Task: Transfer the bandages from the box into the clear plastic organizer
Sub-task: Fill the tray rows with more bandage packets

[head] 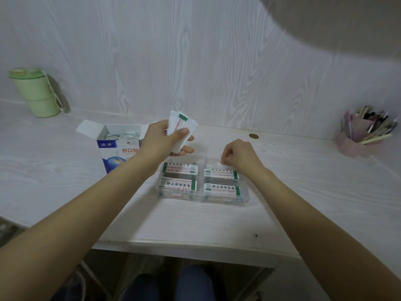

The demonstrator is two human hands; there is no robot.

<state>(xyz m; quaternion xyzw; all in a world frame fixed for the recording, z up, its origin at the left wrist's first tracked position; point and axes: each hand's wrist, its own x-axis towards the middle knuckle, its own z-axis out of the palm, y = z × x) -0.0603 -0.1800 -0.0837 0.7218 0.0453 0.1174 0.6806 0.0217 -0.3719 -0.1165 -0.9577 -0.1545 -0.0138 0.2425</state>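
Observation:
An open blue and white bandage box [112, 148] stands on the desk at left, with more packets inside. My left hand [167, 137] grips a small stack of white bandages [182, 129] above the organizer's far left corner. The clear plastic organizer [244, 197] lies in the middle of the desk with stacks of bandages [180, 169] in its compartments. My right hand [238, 156] hovers with curled fingers over the far right compartment and pinches a white bandage [219, 165] at its top edge.
A green lidded cup [34, 92] stands at the back left. A pink holder full of pens [364, 133] sits at the back right. A brass disc [253, 136] lies behind the organizer. The desk's front edge [195, 246] runs above my knees.

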